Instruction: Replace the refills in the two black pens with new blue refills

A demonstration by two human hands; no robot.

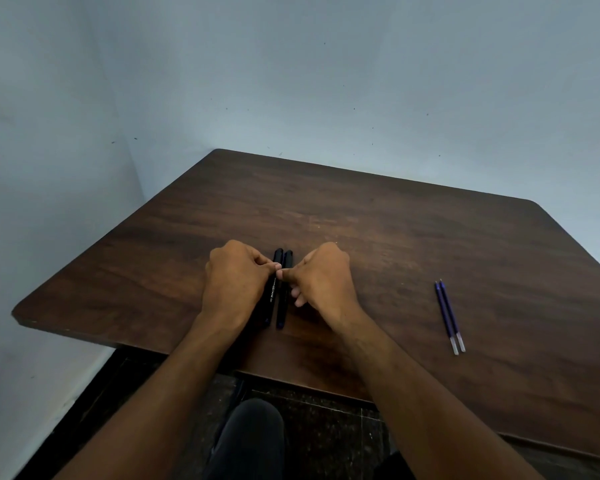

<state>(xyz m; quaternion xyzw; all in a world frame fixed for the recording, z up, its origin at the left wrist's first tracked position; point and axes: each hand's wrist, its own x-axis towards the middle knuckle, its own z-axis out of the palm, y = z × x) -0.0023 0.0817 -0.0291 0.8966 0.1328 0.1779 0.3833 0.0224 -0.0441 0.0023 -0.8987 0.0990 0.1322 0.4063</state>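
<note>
Two black pens lie side by side on the dark wooden table (pixel 395 237), pointing away from me. The left pen (pixel 272 292) carries white lettering; the right pen (pixel 283 299) lies touching it. My left hand (pixel 234 275) pinches the left pen near its far end with thumb and forefinger. My right hand (pixel 321 275) meets it from the other side, fingertips on the pens at the same spot, other fingers curled. Two blue refills (pixel 449 315) lie together on the table to the right, apart from both hands.
The table stands in a corner with pale blue walls behind and at the left. Its near edge runs across in front of my knee (pixel 253 434), over a dark tiled floor.
</note>
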